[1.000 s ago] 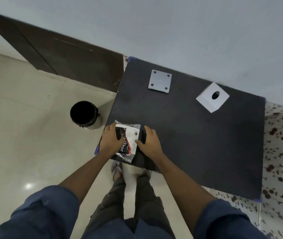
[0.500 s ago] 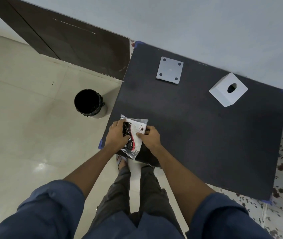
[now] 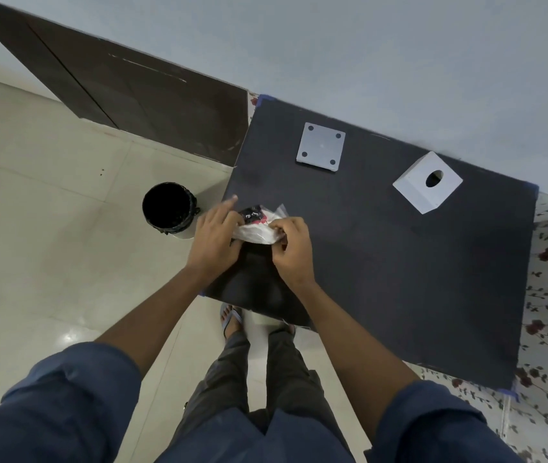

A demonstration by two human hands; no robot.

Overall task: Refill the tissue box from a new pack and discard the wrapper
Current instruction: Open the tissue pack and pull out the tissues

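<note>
Both hands grip a crinkled tissue pack above the dark bench: left hand and right hand closed on its ends.

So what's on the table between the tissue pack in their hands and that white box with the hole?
Nothing. In the head view, the stretch of dark table from the tissue pack to the white tissue box is bare.

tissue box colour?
White tissue box, dark oval opening on top; head view.
</note>
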